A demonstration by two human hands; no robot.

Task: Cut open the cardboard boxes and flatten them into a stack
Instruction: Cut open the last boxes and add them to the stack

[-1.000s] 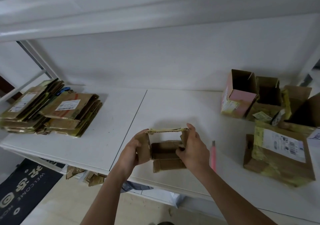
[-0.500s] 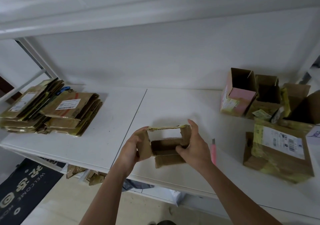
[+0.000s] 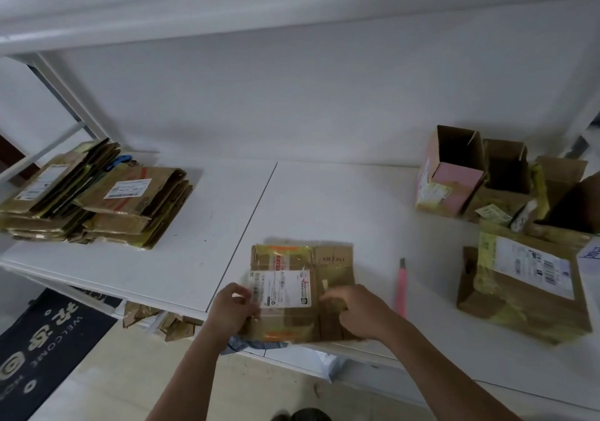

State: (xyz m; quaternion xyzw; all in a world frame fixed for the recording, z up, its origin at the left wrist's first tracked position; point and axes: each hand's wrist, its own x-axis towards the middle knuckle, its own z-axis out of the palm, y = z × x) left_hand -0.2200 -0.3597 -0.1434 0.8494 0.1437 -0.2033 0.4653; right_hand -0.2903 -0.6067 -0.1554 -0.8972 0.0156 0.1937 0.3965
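Note:
A small brown cardboard box (image 3: 302, 287) with a white shipping label lies flattened on the white table (image 3: 341, 200) near its front edge. My left hand (image 3: 232, 307) grips its left edge, fingers curled over it. On the box's right part rests my right hand (image 3: 354, 307), fingers bent and pressing down on the cardboard. A pink box cutter (image 3: 401, 287) lies on the table just right of the box, touched by neither hand. At the far left sits a stack of flattened boxes (image 3: 97, 200).
Several unflattened boxes stand at the right: a pink-sided open box (image 3: 451, 174), open brown boxes (image 3: 506, 177) behind it, and a taped box with a label (image 3: 526, 287) nearer me. Cardboard scraps (image 3: 156, 320) lie under the table, beside a dark welcome mat (image 3: 45, 339).
The box was held open as an upright sleeve between both hands; now it is collapsed flat on the table, label side up, with both hands on it.

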